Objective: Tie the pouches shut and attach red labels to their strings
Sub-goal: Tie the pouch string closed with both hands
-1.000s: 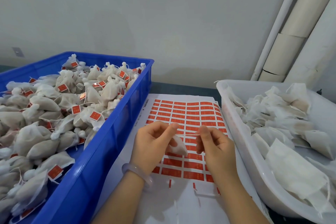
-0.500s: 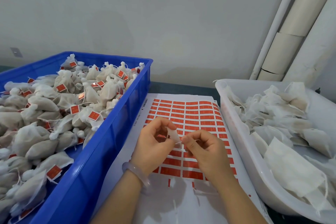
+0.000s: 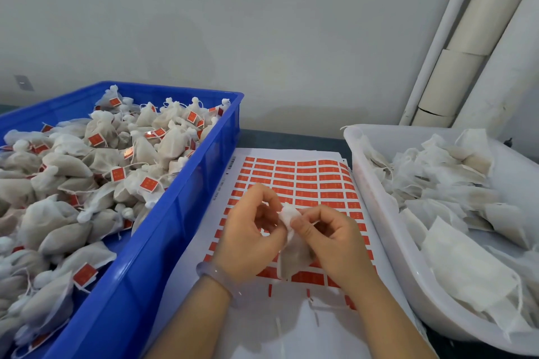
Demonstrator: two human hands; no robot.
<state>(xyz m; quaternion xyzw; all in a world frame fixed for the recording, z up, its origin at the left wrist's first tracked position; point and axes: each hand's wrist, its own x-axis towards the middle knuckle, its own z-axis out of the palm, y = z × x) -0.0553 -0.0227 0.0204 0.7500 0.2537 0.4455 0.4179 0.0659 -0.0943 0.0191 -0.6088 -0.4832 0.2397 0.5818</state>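
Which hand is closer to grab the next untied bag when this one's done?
Right hand: the white plastic tub of untied white pouches sits just beside it. The left hand is next to the blue plastic crate instead. Both hands pinch one small white pouch.

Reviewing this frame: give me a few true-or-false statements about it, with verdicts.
1. The left hand and right hand both grip one pouch over the label sheet. True.
2. The label sheet lies between the blue crate and the white tub. True.
3. Pouches in the white tub carry red labels. False: no labels show there; the labelled pouches fill the blue crate.
4. The right wrist wears jewellery. False: the bracelet is on the left wrist.
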